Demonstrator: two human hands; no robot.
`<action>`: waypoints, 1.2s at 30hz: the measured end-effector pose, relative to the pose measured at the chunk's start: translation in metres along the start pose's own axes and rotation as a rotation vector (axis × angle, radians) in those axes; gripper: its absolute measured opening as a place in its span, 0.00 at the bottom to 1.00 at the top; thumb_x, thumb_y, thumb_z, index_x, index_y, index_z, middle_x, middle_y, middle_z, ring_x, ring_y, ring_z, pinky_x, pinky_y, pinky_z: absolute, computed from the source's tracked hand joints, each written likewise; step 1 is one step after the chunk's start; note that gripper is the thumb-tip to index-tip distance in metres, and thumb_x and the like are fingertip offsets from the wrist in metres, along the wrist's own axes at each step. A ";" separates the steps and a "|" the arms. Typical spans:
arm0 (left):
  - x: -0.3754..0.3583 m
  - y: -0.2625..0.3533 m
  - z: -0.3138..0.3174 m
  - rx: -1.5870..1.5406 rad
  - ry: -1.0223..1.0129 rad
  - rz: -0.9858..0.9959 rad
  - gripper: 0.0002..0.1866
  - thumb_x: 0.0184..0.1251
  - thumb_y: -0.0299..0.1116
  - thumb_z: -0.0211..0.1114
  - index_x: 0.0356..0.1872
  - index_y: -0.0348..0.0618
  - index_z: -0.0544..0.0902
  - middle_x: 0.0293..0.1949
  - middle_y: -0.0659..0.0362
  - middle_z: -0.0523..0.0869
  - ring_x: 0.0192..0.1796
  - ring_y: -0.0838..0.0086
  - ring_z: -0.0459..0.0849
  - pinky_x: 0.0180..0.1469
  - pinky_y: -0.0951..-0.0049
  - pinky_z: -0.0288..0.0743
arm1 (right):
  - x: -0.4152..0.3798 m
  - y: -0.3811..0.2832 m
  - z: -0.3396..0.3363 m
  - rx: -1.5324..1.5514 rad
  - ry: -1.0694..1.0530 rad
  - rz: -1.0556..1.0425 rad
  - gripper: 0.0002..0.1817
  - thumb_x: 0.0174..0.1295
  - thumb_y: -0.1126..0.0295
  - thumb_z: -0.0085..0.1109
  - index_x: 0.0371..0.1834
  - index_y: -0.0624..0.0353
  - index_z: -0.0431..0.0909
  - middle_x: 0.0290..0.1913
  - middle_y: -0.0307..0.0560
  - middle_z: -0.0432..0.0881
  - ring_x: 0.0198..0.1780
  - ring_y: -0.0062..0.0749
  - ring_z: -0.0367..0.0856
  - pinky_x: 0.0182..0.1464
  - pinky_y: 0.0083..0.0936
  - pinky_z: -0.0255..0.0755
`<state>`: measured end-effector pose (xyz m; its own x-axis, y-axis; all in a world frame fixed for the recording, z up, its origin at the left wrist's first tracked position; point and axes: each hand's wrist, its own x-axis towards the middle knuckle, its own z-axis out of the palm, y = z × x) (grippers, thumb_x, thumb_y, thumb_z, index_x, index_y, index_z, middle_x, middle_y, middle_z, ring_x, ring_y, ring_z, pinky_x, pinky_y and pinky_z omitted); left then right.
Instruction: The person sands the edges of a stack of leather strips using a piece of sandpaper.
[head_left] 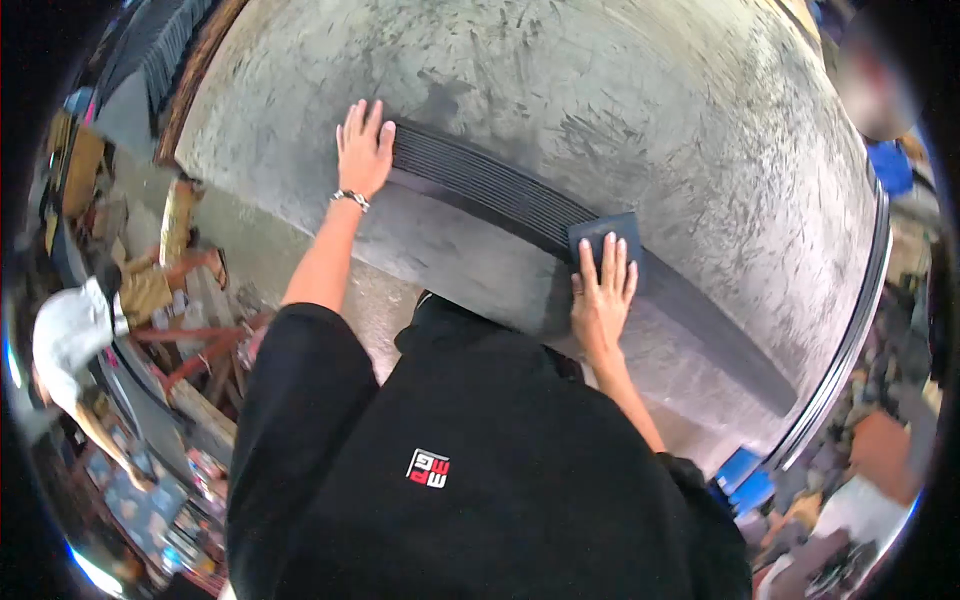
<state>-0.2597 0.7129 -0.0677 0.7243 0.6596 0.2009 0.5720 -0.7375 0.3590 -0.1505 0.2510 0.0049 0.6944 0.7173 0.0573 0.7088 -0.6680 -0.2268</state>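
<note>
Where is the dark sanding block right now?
In the head view, the dark sanding block lies right of centre on the grooved black strip, under the right hand's fingertips.

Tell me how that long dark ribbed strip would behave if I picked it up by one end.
The long dark ribbed strip would probably flex and sag: it follows the grey table. Likely fairly heavy. The left hand and right hand press it flat.

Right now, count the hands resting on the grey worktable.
2. The left hand lies flat on the end of the long black ribbed strip; the right hand presses a dark square pad farther along it.
</note>
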 end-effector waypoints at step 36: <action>0.089 -0.013 -0.027 -1.364 -0.975 -0.081 0.17 0.86 0.28 0.61 0.69 0.34 0.82 0.67 0.51 0.88 0.68 0.60 0.89 0.71 0.65 0.80 | -0.032 -0.164 0.046 -0.165 0.084 0.548 0.36 0.79 0.54 0.63 0.87 0.47 0.67 0.89 0.55 0.62 0.88 0.52 0.60 0.83 0.52 0.55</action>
<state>-0.2130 0.7852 -0.0301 0.9624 -0.0293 -0.2699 0.2665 0.2932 0.9182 -0.2946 0.3471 -0.0044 0.9684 0.2438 0.0526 0.2478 -0.9645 -0.0910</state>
